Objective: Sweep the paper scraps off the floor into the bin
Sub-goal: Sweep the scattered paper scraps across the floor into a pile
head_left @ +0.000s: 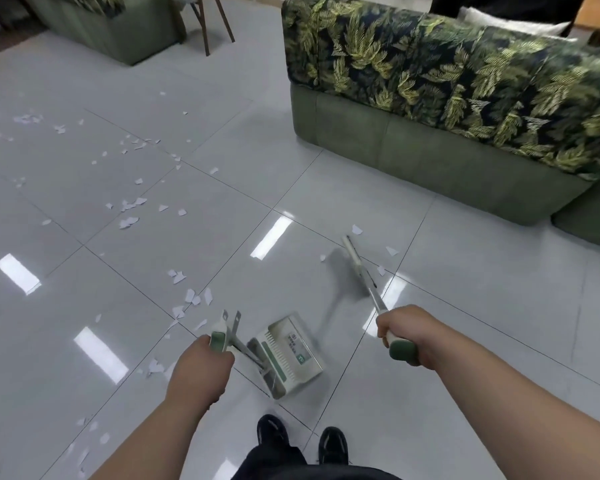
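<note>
Right hand (pixel 402 332): clenched round the green-capped top of the broom handle (pixel 376 296), forearm reaching forward and out to the right.
Left hand (pixel 201 362): grasping the green and white dustpan handle (pixel 219 341), knuckles up, forearm angled inward toward the middle.
Broom head (pixel 352 261): down at the floor (pixel 482 323) ahead of the right hand, toward the sofa (pixel 447 116); the bristles are blurred.
Dustpan (pixel 291 355): a white box pan with green trim, low between the two hands and just ahead of the shoes (pixel 333 445); whether it rests on the tile I cannot tell.
Paper scraps (pixel 191 296): a few lie just beside the broom head, a cluster sits near the dustpan handle on its left, and most are strewn well apart across the tiles to the far left.
Bin: none in view.
Step in hand: apparently an early gathering stroke, working the few scraps nearest the sofa toward the pan; almost everything remains on the floor.
Next move calls for: drawing the broom head back toward the pan's mouth with the pan held flat to the tile, then shifting left to the denser scatter.
</note>
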Demonstrator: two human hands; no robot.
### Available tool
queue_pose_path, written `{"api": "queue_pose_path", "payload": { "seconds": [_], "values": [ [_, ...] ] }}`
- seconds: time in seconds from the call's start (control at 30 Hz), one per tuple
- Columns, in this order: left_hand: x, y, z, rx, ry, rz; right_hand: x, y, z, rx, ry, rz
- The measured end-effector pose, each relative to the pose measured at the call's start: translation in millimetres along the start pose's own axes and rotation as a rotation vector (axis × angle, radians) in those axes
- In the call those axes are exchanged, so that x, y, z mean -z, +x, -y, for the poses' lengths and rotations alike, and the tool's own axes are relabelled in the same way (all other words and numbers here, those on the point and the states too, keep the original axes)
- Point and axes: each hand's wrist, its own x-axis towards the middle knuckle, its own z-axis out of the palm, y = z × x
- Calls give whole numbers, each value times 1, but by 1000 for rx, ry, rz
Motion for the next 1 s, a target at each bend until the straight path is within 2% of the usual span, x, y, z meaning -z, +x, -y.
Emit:
{"api": "queue_pose_path", "payload": {
  "seconds": [0.2, 0.43, 0.63, 1.0],
  "values": [
    [6, 60, -37, -52, 1, 15, 20, 60, 28, -69, 35, -151],
    [29, 139, -78, -83, 48, 55, 16, 135, 107, -144, 97, -209],
    [58, 191, -90, -105, 56, 71, -32, 166, 153, -156, 65, -118],
    [99, 208, -74, 2, -22, 40, -146, 114, 205, -71, -43, 190]
  ]
}}
